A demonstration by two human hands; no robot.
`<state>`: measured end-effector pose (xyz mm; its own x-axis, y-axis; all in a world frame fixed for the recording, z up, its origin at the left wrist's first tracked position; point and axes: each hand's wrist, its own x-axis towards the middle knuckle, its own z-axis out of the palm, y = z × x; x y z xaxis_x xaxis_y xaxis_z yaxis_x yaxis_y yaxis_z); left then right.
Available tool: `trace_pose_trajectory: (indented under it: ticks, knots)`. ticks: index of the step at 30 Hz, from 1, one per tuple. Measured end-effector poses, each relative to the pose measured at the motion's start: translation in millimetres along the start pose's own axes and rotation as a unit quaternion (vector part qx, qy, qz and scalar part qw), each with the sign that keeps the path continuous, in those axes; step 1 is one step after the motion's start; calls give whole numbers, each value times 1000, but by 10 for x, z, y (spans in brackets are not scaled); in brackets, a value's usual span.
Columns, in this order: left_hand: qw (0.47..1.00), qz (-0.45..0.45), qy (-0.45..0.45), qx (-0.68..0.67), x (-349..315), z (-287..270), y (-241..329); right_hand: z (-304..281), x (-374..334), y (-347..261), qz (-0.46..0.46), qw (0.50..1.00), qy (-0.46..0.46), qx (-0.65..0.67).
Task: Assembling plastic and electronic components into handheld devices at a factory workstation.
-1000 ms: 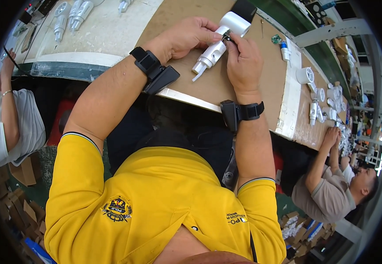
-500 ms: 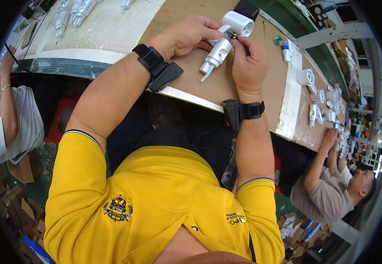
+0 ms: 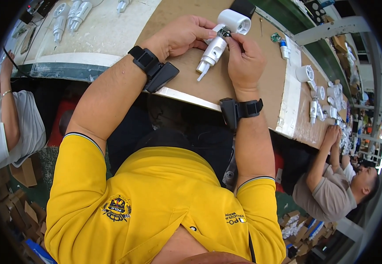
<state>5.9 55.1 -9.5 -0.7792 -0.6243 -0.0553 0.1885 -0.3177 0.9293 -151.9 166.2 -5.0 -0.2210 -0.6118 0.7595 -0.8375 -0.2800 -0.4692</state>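
At the upper centre of the frame, the left hand and right hand both grip a white plastic cylindrical fitting with a narrow nozzle above the brown cardboard-covered bench. Assembly looks midway; finished-looking white fittings lie upper left.

A long workbench is running across a crowded workshop, brown board covering part of it, cardboard boxes lying on the floor.

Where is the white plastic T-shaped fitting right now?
In the head view, the white plastic T-shaped fitting is at top centre, held above the brown cardboard sheet between the left hand and right hand.
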Motion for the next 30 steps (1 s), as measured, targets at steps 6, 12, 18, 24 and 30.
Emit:
trace_pose_trajectory:
  ticks: [6, 12, 18, 24, 30]
  knots:
    - [1000, -1, 5, 2, -14, 9, 5, 2, -4, 6, 17, 999, -7, 27]
    - [1000, 2, 4, 4, -4, -1, 5, 10, -3, 42, 2, 1000, -4, 27]
    - [1000, -5, -6, -20, 6, -20, 5, -7, 0, 3, 0, 1000, -11, 16]
    - [1000, -12, -4, -22, 14, -33, -12, -14, 6, -1, -15, 1000, -8, 16]
    - [1000, -3, -2, -10, 22, -24, -32, 6, 7, 15, -27, 1000, -1, 15]
